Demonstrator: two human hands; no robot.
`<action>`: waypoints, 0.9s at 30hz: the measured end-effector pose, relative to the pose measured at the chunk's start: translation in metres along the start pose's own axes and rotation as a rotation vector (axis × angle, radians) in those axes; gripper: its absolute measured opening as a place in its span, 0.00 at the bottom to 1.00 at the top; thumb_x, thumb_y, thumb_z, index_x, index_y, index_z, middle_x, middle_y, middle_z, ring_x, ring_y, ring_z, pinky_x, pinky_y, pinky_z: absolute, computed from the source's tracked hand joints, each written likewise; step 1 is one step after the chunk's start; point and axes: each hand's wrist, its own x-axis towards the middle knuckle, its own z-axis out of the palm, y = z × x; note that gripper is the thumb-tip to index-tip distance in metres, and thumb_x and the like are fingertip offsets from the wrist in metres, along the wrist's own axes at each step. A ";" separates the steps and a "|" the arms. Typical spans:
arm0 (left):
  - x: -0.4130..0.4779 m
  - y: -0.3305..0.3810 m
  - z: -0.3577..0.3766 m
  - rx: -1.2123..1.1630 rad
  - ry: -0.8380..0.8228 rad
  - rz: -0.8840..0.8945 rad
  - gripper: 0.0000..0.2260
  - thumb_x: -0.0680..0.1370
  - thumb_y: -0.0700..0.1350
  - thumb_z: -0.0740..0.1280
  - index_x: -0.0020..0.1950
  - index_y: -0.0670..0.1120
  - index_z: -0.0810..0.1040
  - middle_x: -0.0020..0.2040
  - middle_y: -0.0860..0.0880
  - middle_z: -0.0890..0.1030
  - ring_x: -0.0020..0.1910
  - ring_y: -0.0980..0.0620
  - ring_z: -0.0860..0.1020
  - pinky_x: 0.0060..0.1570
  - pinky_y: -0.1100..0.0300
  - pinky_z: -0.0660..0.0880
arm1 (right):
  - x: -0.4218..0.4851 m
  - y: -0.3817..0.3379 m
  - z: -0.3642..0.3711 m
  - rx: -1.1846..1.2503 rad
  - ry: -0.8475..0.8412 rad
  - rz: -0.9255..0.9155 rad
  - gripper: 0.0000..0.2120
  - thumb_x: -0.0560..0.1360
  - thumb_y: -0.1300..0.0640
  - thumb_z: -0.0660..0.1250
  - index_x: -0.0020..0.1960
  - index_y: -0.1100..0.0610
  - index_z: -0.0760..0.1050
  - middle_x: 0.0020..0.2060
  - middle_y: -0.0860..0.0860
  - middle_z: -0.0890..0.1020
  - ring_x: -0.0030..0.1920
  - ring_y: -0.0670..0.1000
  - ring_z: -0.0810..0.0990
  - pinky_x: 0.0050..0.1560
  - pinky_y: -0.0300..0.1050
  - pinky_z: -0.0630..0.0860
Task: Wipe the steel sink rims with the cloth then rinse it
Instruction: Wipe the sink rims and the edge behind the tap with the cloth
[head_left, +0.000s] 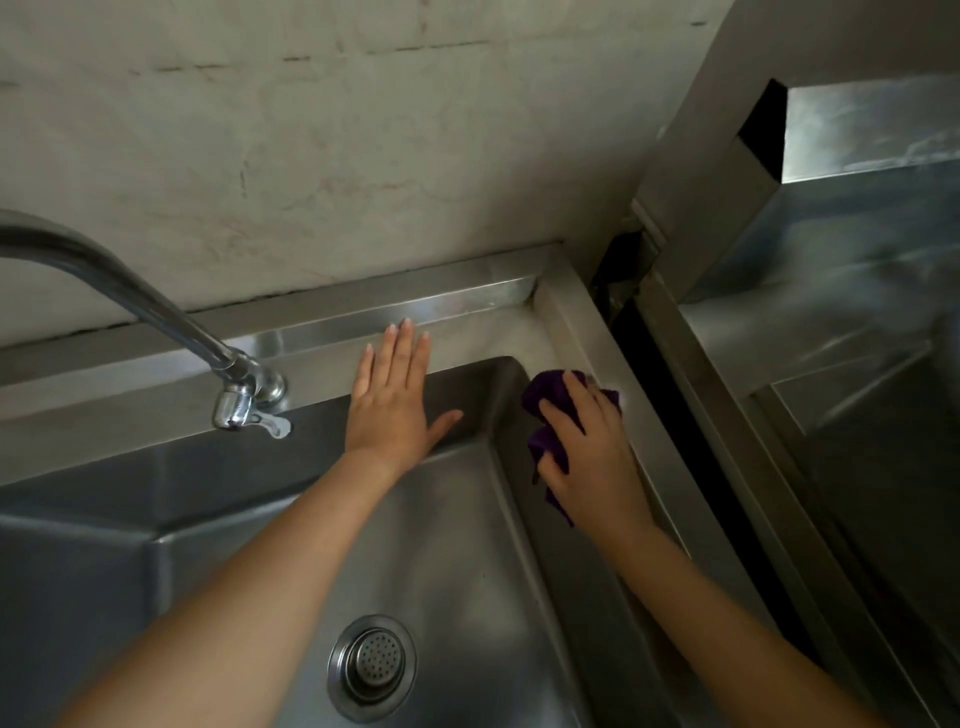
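A steel sink fills the lower middle of the head view, its back rim (156, 384) running along the wall and its right rim (644, 457) slanting toward me. My right hand (592, 452) presses a dark purple cloth (545, 395) onto the right rim near the back right corner; most of the cloth is hidden under the palm. My left hand (392, 400) lies flat with fingers spread on the back rim, thumb over the basin edge, holding nothing.
A curved chrome tap (244, 400) reaches over the back rim at the left, with no water running. A round strainer drain (371, 667) sits in the basin floor. A dark gap (670, 415) separates this sink from another steel unit (831, 312) on the right. A stained wall rises behind.
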 end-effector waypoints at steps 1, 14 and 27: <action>0.000 0.000 0.000 0.002 -0.002 0.004 0.42 0.75 0.67 0.54 0.76 0.45 0.37 0.77 0.46 0.36 0.75 0.49 0.35 0.72 0.53 0.34 | -0.006 -0.001 -0.002 0.072 -0.012 0.004 0.22 0.67 0.63 0.72 0.61 0.60 0.76 0.67 0.60 0.71 0.67 0.61 0.68 0.66 0.59 0.69; 0.000 0.000 0.001 -0.013 0.022 0.012 0.44 0.73 0.66 0.59 0.77 0.44 0.42 0.78 0.45 0.41 0.76 0.48 0.39 0.74 0.51 0.36 | 0.117 0.030 -0.023 0.174 -0.003 0.086 0.23 0.74 0.57 0.66 0.68 0.58 0.69 0.72 0.58 0.61 0.70 0.59 0.62 0.70 0.47 0.60; -0.007 0.010 -0.006 -0.156 0.000 -0.040 0.35 0.78 0.57 0.58 0.77 0.43 0.45 0.78 0.44 0.43 0.77 0.48 0.41 0.73 0.53 0.37 | -0.020 0.000 -0.007 -0.034 0.098 0.034 0.17 0.70 0.60 0.63 0.58 0.60 0.77 0.63 0.61 0.75 0.61 0.61 0.71 0.60 0.57 0.74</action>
